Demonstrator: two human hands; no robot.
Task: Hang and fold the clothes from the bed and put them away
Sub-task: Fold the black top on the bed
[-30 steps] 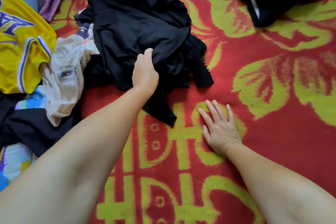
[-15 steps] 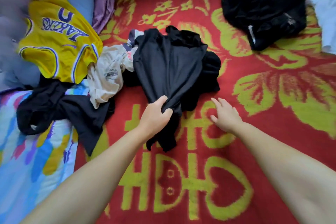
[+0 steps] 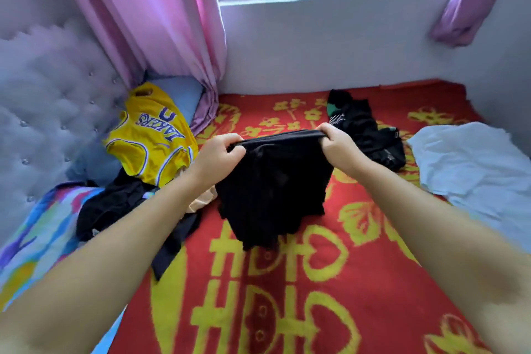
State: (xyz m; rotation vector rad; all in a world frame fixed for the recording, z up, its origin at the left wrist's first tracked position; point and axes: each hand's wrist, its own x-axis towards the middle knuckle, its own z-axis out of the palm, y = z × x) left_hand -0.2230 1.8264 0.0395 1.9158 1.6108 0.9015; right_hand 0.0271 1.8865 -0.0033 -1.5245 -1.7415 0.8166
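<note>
The left hand and right hand each pinch an upper corner of the black garment, which hangs between them above the bed. It could slump unevenly if either pinch slackens (the cloth looks limp), dragging into the yellow jersey pile.
</note>
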